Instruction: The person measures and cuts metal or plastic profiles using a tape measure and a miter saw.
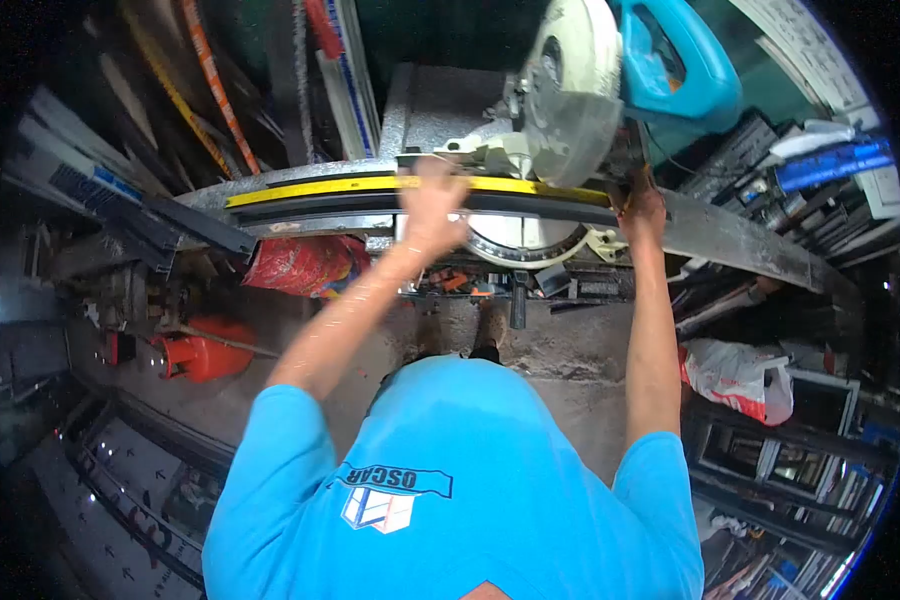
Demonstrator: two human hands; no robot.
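A long dark bar with a yellow strip (315, 187) lies across the bench, in front of the miter saw (570, 90) with its teal handle (685, 65). My left hand (435, 208) is over the bar left of the blade guard, smeared by motion, so its grip is unclear. At the bar's right end is my right hand (642, 207), its fingers bent around that end; part of them is in shadow. Below the bar shows the saw's round turntable (526, 238).
Long profiles lean behind the bench (750, 245) at the left, and more are stacked at the right. A red bag (300, 264) hangs below the bench. An orange-red tank (205, 350) and a white plastic bag (740, 378) are lower down.
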